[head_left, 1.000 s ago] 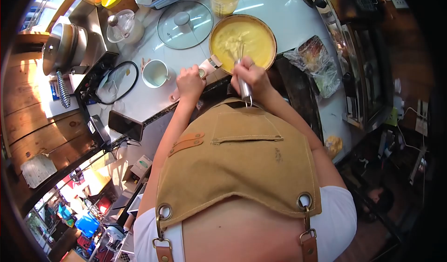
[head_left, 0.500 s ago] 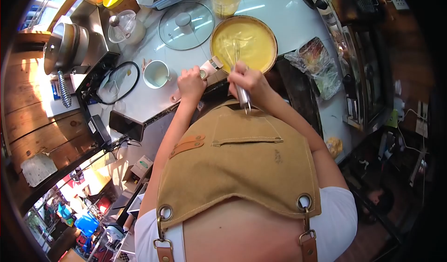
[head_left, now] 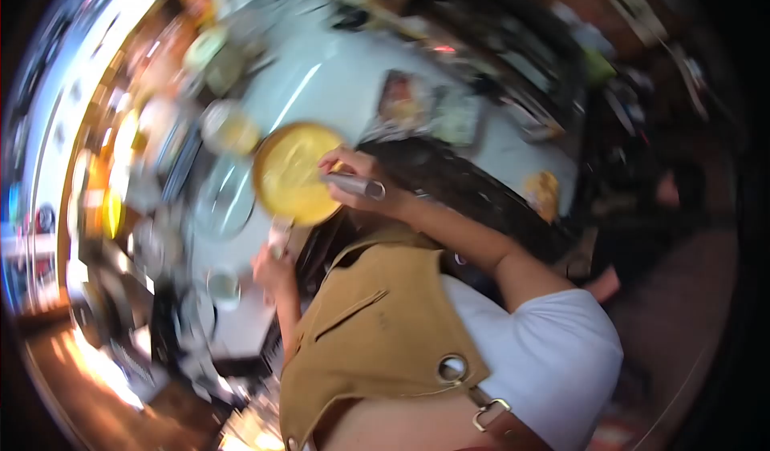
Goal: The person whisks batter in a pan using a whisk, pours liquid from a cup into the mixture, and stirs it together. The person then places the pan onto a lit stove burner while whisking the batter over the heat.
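Note:
My right hand (head_left: 361, 174) is closed around the metal handle of a whisk (head_left: 357, 185). The whisk's wires are lost in blur over a round pan (head_left: 258, 177) of smooth yellow mixture (head_left: 295, 166). My left hand (head_left: 274, 266) is wrapped around the pan's pale pink handle (head_left: 281, 233), at the counter's front edge. A glass lid (head_left: 224, 198) lies on the counter left of the pan, and a white cup (head_left: 223, 286) stands near my left hand.
A clear container with yellow contents (head_left: 230, 129) stands beyond the lid. Plastic-wrapped food (head_left: 401, 102) lies at the right, near a dark oven-like appliance (head_left: 513, 50). Something yellow in a bag (head_left: 542, 193) sits at the counter's right end. Much is blurred.
The camera has swung to the right, so the counter appears rotated and shifted left. Both hands keep hold of the whisk and the pan handle.

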`<state>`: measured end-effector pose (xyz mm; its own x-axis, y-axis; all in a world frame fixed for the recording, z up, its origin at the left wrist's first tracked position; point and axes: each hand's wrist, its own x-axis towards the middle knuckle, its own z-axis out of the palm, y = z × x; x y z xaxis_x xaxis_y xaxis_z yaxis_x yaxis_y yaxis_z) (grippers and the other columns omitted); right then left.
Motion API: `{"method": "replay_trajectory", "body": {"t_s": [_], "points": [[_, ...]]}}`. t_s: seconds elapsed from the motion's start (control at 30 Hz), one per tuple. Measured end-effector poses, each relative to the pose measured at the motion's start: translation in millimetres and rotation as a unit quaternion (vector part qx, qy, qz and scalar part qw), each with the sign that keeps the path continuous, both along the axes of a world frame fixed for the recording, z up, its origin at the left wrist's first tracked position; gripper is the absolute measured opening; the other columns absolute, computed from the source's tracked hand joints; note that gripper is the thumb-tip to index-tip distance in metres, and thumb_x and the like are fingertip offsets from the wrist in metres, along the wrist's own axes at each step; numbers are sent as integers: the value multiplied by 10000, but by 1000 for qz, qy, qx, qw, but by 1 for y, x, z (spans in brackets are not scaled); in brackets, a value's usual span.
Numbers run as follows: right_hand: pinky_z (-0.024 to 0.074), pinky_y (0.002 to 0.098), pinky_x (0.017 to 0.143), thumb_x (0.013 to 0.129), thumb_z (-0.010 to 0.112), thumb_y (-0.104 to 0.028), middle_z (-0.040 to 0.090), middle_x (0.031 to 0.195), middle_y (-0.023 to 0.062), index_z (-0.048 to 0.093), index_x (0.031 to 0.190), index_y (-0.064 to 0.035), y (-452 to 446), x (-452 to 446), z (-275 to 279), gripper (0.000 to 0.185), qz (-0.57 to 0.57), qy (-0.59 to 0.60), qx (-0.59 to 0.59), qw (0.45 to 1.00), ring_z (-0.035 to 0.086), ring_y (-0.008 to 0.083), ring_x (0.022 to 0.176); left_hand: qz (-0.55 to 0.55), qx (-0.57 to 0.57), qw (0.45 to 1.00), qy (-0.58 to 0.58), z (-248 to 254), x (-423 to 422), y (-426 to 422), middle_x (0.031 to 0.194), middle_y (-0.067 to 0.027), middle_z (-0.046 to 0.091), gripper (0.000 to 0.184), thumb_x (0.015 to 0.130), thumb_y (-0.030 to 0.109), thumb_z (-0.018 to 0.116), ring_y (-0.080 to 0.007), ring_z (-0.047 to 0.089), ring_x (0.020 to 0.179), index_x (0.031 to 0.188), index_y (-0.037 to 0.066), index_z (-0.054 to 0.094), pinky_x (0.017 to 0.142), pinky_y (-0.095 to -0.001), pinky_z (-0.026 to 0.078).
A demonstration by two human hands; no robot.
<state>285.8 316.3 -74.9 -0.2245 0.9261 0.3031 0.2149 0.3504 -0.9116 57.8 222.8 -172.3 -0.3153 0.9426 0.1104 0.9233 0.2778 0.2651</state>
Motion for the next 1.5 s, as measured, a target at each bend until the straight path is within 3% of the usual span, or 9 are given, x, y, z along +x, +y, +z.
{"method": "replay_trajectory", "body": {"t_s": [0.03,0.07,0.17,0.47,0.63,0.7,1.0,1.27,1.5], "points": [[441,221,562,729,580,-85,577,812,15,532,961,-35,-1,17,-9,242,-10,22,-139,990,541,61,637,-1,-27,1000,14,-3,-4,-2,707,-124,597,188,630,212,651,-330,561,691,757,92,581,601,-437,457],[449,209,559,765,586,-94,582,794,27,540,955,-33,-4,23,-12,204,-14,231,-254,939,550,75,645,20,-38,999,17,3,0,-2,702,-140,590,185,644,205,633,-340,559,712,765,82,565,612,-454,448],[446,197,533,792,618,-150,587,768,44,547,927,-46,-8,42,-57,184,-56,429,-257,864,549,75,619,-60,-18,996,61,6,-5,-6,751,-150,585,252,650,224,610,-355,541,735,797,32,540,670,-457,429],[466,224,455,755,649,-110,588,725,71,507,888,-14,-51,33,-71,217,-207,395,-197,873,565,117,546,-95,-190,971,112,1,-24,14,866,-140,580,403,603,345,611,-336,497,874,844,28,547,753,-439,419],[502,256,477,732,665,-87,598,736,93,511,875,-7,-56,33,-65,225,-108,429,-253,860,603,150,585,-104,-239,953,153,-35,-63,31,876,-167,608,507,567,414,636,-358,544,847,880,22,559,743,-437,433],[498,254,485,723,671,-83,603,731,91,525,845,-9,-54,27,-64,204,-118,435,-252,857,599,148,572,-172,-302,935,70,-47,-85,44,870,-185,615,576,566,473,658,-357,571,841,886,3,564,742,-425,437],[427,195,451,756,635,-111,608,696,51,544,855,-27,-51,18,-75,158,-144,407,-246,868,563,95,521,-173,-301,937,26,-35,-74,43,813,-210,614,543,553,438,668,-364,584,790,824,-26,588,704,-424,447],[489,246,485,773,613,-108,623,742,85,525,912,-11,-57,15,-73,192,-159,452,-283,831,594,146,544,-142,-265,952,60,-43,-74,41,797,-218,616,489,537,380,644,-378,586,765,802,-29,608,687,-441,453],[506,284,507,753,596,-71,614,750,113,544,870,-6,-59,18,-65,143,-119,463,-307,823,617,186,585,-109,-248,962,29,-9,-43,28,807,-203,620,452,542,352,626,-383,585,777,798,-20,611,696,-450,454]]}}
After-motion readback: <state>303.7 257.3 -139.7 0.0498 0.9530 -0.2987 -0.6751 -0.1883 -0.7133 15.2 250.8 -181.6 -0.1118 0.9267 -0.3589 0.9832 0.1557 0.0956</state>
